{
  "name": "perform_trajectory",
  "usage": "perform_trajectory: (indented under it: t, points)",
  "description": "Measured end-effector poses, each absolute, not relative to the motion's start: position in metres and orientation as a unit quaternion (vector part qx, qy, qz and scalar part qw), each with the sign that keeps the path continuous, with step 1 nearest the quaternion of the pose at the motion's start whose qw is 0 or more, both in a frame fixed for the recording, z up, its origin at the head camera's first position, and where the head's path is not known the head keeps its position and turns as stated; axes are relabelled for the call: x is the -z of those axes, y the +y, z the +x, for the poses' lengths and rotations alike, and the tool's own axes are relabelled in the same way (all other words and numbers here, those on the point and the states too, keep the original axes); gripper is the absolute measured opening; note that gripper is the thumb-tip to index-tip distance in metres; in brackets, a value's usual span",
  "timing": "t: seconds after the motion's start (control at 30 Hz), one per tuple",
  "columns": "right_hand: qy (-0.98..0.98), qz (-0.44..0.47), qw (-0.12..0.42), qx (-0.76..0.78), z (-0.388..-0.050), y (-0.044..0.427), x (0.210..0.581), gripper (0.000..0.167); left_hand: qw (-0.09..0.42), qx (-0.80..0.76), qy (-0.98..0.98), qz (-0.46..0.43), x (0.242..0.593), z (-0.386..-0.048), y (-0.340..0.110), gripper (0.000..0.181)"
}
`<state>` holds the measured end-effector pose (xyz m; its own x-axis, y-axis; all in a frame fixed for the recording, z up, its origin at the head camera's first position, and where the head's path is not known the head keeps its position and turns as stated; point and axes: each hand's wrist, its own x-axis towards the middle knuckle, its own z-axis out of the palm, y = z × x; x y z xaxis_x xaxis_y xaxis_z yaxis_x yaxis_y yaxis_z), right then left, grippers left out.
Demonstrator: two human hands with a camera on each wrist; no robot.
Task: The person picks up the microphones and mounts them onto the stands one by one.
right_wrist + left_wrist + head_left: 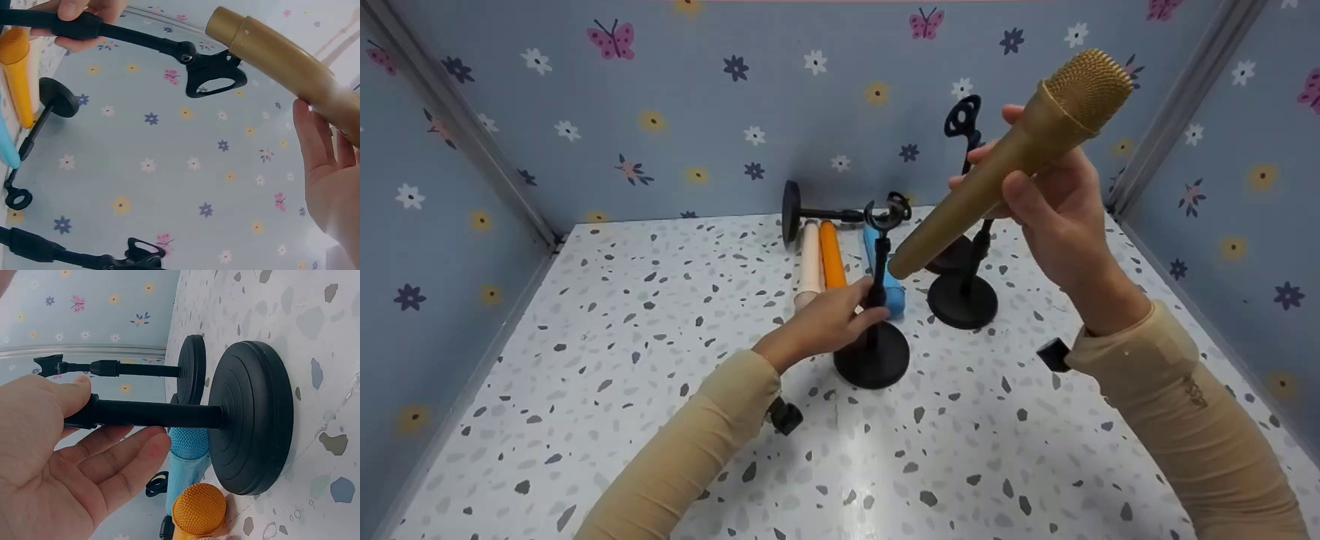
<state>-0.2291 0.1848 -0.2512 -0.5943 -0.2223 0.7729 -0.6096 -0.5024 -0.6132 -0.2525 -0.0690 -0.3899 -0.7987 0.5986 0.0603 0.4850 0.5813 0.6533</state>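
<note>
A gold microphone (997, 180) is held up in my right hand (1065, 217), its mesh head pointing up and right and its tail end down toward the left. In the right wrist view that tail of the gold microphone (270, 56) is close to the ring clip of a black stand; whether they touch I cannot tell. My left hand (832, 315) pinches the upright pole of this black microphone stand (873, 360) between thumb and fingers. The round base of the stand (247, 416) is at the table surface.
Behind lie a pale pink microphone (810, 259), an orange microphone (832, 255) and a blue microphone (894, 292). One black stand (791, 214) lies on its side by the back wall. More upright stands (964, 300) are at the right. Patterned walls (697, 90) enclose the speckled table (660, 300).
</note>
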Motion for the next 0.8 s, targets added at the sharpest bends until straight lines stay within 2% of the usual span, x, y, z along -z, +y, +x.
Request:
perform_trajectory:
  t: [0.2,0.47,0.63,0.8]
  points:
    - [-0.499,0.463,0.200,-0.705,-0.218,0.172,0.238,0.068,0.086,-0.332,0.888,0.307,0.388,-0.252,-0.070,0.051]
    - [-0.506,0.479,0.224,-0.681,-0.218,0.165,0.229,0.067,0.091,-0.334,0.886,0.308,0.386,-0.252,-0.069,0.052]
    - [-0.501,0.483,0.226,-0.682,-0.218,0.163,0.223,0.066,0.067,-0.352,0.875,0.326,0.386,-0.253,-0.071,0.046]
    - [-0.503,0.495,0.238,-0.668,-0.218,0.159,0.216,0.068,0.035,-0.423,0.840,0.339,0.383,-0.254,-0.070,0.055]
